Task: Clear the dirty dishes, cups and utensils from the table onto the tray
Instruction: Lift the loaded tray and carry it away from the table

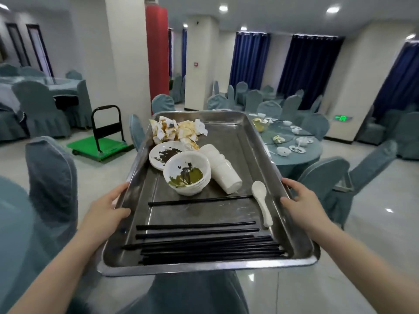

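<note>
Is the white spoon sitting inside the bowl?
No, the white spoon lies flat on the tray near its right side, apart from the bowl, close to the right hand.

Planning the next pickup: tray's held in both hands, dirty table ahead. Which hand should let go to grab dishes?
Right, probably. The dirty table lies ahead on the right, nearest the right hand. The left hand grips the tray on the far side.
</note>
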Action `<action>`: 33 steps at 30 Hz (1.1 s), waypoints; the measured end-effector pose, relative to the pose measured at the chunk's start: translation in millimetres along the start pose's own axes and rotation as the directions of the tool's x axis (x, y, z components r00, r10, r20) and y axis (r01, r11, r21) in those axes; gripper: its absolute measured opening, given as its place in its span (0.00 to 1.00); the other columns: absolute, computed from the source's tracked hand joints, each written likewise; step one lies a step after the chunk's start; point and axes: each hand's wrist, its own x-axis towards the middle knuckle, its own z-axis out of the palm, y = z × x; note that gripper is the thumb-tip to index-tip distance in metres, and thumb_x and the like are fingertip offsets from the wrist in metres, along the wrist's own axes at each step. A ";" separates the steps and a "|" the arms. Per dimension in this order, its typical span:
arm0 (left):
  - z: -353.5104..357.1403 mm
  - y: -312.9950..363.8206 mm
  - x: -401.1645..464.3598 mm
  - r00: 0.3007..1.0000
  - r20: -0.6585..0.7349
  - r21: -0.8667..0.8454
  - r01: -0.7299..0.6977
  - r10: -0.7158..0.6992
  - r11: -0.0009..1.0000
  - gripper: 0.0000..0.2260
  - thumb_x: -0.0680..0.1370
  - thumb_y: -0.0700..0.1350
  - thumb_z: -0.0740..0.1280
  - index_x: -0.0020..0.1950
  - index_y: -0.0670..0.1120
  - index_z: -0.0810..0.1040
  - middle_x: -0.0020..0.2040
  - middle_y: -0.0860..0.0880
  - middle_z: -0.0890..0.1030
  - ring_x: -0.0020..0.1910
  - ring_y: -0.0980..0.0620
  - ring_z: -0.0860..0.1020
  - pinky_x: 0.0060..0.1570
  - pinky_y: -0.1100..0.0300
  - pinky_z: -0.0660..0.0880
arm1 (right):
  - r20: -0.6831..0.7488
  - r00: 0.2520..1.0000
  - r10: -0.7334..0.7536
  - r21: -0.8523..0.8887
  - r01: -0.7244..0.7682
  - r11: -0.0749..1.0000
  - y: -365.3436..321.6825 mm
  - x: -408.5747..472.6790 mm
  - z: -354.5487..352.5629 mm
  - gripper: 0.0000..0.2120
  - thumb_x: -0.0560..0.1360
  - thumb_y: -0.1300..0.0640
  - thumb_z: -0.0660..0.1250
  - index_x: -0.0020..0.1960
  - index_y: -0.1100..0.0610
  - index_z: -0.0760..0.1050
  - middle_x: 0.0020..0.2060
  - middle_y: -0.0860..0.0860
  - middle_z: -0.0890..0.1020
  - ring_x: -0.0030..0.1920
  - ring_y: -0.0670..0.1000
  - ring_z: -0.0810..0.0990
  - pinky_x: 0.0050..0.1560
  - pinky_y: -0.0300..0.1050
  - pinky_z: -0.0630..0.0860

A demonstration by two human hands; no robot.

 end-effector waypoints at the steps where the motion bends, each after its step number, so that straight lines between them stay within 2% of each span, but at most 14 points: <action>1: 16.4 9.4 3.9 1.000 -0.002 0.005 0.000 0.000 1.000 0.31 0.69 0.29 0.68 0.67 0.56 0.73 0.54 0.51 0.81 0.41 0.61 0.79 0.40 0.69 0.70 | -0.001 1.000 -0.002 -0.011 0.001 1.000 5.0 14.1 -14.2 0.24 0.74 0.60 0.66 0.66 0.41 0.70 0.52 0.40 0.78 0.49 0.45 0.79 0.45 0.43 0.73; 3: 44.5 27.8 12.5 1.000 -0.014 0.018 -0.006 0.006 1.000 0.31 0.69 0.29 0.69 0.68 0.53 0.73 0.51 0.49 0.81 0.38 0.59 0.77 0.40 0.70 0.67 | 0.000 1.000 0.000 -0.019 0.000 1.000 17.3 41.2 -36.9 0.24 0.73 0.59 0.67 0.66 0.41 0.71 0.49 0.40 0.80 0.47 0.44 0.80 0.45 0.45 0.76; 5: 69.0 44.6 23.1 1.000 -0.024 0.033 0.002 -0.001 0.999 0.31 0.69 0.30 0.69 0.68 0.53 0.74 0.46 0.48 0.83 0.34 0.61 0.75 0.37 0.71 0.66 | 0.005 1.000 0.003 -0.006 -0.003 1.000 31.5 66.9 -51.7 0.24 0.73 0.58 0.67 0.65 0.40 0.71 0.52 0.42 0.81 0.48 0.47 0.81 0.50 0.49 0.79; 7: 87.2 59.2 32.0 0.999 -0.035 0.056 0.019 -0.017 0.998 0.30 0.70 0.30 0.69 0.68 0.55 0.74 0.39 0.53 0.82 0.27 0.63 0.76 0.31 0.72 0.65 | 0.014 1.000 -0.002 0.019 0.002 1.000 44.9 90.3 -57.8 0.24 0.73 0.58 0.67 0.66 0.40 0.71 0.51 0.42 0.81 0.45 0.46 0.82 0.45 0.47 0.80; 9: 103.2 69.7 41.7 0.998 -0.052 0.074 0.029 -0.025 0.997 0.30 0.71 0.31 0.69 0.68 0.56 0.73 0.36 0.58 0.79 0.24 0.65 0.76 0.27 0.72 0.65 | 0.017 1.000 -0.018 0.035 0.017 0.999 55.7 112.6 -58.0 0.24 0.73 0.58 0.67 0.67 0.41 0.71 0.51 0.42 0.81 0.41 0.44 0.82 0.38 0.42 0.79; 13: 137.2 79.0 66.3 0.995 -0.089 0.070 0.058 -0.052 0.996 0.30 0.71 0.28 0.67 0.68 0.52 0.73 0.41 0.52 0.81 0.25 0.68 0.76 0.28 0.78 0.68 | 0.064 0.997 -0.036 0.070 0.031 0.997 81.4 167.7 -47.1 0.25 0.74 0.59 0.66 0.68 0.43 0.69 0.62 0.48 0.78 0.43 0.53 0.84 0.40 0.46 0.82; 16: 166.1 80.5 87.3 0.992 -0.098 0.068 0.088 -0.081 0.994 0.30 0.71 0.29 0.67 0.68 0.53 0.74 0.44 0.49 0.83 0.31 0.64 0.79 0.29 0.76 0.70 | 0.118 0.992 -0.042 0.069 0.034 0.997 98.1 211.8 -41.6 0.25 0.74 0.57 0.66 0.69 0.43 0.69 0.62 0.47 0.78 0.41 0.50 0.84 0.42 0.47 0.81; 18: 185.8 84.3 106.3 0.990 -0.114 0.069 0.088 -0.080 0.994 0.30 0.71 0.28 0.67 0.67 0.54 0.74 0.41 0.50 0.83 0.31 0.62 0.80 0.28 0.76 0.70 | 0.138 0.989 -0.055 0.084 0.043 0.996 105.3 245.7 -41.0 0.25 0.74 0.58 0.66 0.68 0.42 0.68 0.61 0.47 0.78 0.40 0.49 0.83 0.40 0.45 0.80; 21: 212.8 91.0 133.4 0.984 -0.157 0.115 0.099 -0.080 0.988 0.31 0.70 0.30 0.68 0.66 0.57 0.74 0.40 0.53 0.82 0.30 0.65 0.78 0.27 0.78 0.67 | 0.154 0.986 -0.062 0.071 0.051 0.996 109.5 295.2 -46.0 0.25 0.75 0.58 0.67 0.68 0.42 0.69 0.58 0.48 0.80 0.45 0.51 0.83 0.44 0.45 0.79; 25: 239.7 101.6 168.3 0.983 -0.170 0.129 0.098 -0.076 0.987 0.31 0.69 0.30 0.68 0.64 0.60 0.73 0.39 0.64 0.82 0.35 0.68 0.79 0.31 0.78 0.68 | 0.224 0.973 -0.060 0.074 0.044 0.996 111.1 356.2 -46.2 0.23 0.75 0.57 0.67 0.67 0.39 0.69 0.44 0.46 0.82 0.34 0.47 0.83 0.32 0.44 0.79; 27: 249.7 103.6 185.8 0.977 -0.190 0.118 0.117 -0.093 0.986 0.31 0.69 0.31 0.68 0.63 0.62 0.73 0.44 0.59 0.83 0.37 0.66 0.80 0.35 0.75 0.69 | 0.240 0.966 -0.098 0.063 0.085 0.994 108.7 392.9 -38.6 0.23 0.75 0.57 0.67 0.67 0.41 0.70 0.43 0.44 0.81 0.32 0.47 0.83 0.31 0.43 0.78; 29: 260.4 105.0 197.3 0.964 -0.232 0.065 0.145 -0.127 0.987 0.30 0.70 0.31 0.67 0.63 0.62 0.74 0.51 0.51 0.83 0.42 0.60 0.81 0.41 0.67 0.73 | 0.269 0.954 -0.133 0.056 0.122 0.991 104.8 426.9 -27.4 0.23 0.74 0.56 0.68 0.66 0.40 0.70 0.44 0.47 0.82 0.32 0.50 0.82 0.29 0.43 0.75; 31: 269.5 104.6 202.9 0.946 -0.288 0.061 0.176 -0.152 0.982 0.30 0.70 0.32 0.66 0.66 0.58 0.73 0.54 0.51 0.83 0.45 0.56 0.82 0.45 0.62 0.75 | 0.321 0.932 -0.168 0.081 0.149 0.985 103.0 459.2 -10.0 0.24 0.73 0.55 0.68 0.65 0.38 0.70 0.50 0.52 0.82 0.36 0.53 0.81 0.33 0.45 0.76; 33: 273.2 101.1 205.8 0.921 -0.351 0.051 0.202 -0.172 0.978 0.30 0.71 0.32 0.67 0.69 0.56 0.72 0.51 0.54 0.84 0.40 0.59 0.82 0.39 0.67 0.75 | 0.360 0.903 -0.236 0.121 0.205 0.971 100.7 486.2 7.9 0.23 0.73 0.55 0.69 0.64 0.38 0.70 0.54 0.52 0.81 0.43 0.50 0.81 0.41 0.47 0.78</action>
